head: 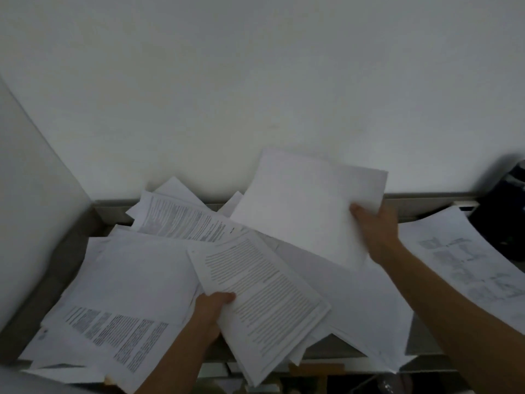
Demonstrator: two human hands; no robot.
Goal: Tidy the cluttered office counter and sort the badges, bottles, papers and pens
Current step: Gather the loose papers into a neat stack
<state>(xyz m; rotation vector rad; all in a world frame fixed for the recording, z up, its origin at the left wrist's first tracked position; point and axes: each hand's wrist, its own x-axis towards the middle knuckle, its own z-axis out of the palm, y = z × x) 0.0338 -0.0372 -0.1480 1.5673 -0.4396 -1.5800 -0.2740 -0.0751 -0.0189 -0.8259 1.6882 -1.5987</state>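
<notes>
Fingers (227, 296) grip papers (264, 294); print blurred, unreadable.

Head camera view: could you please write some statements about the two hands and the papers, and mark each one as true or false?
1. The left hand grips a stack of printed pages. True.
2. The right hand holds a pen. False: it pinches white sheets whose visible face is blank.
3. Many loose papers overlap across the counter. True.
4. The printed pages are rolled into a tube. False: they are flat and slightly fanned.
5. A dark object sits at the right edge of the view. True.
</notes>
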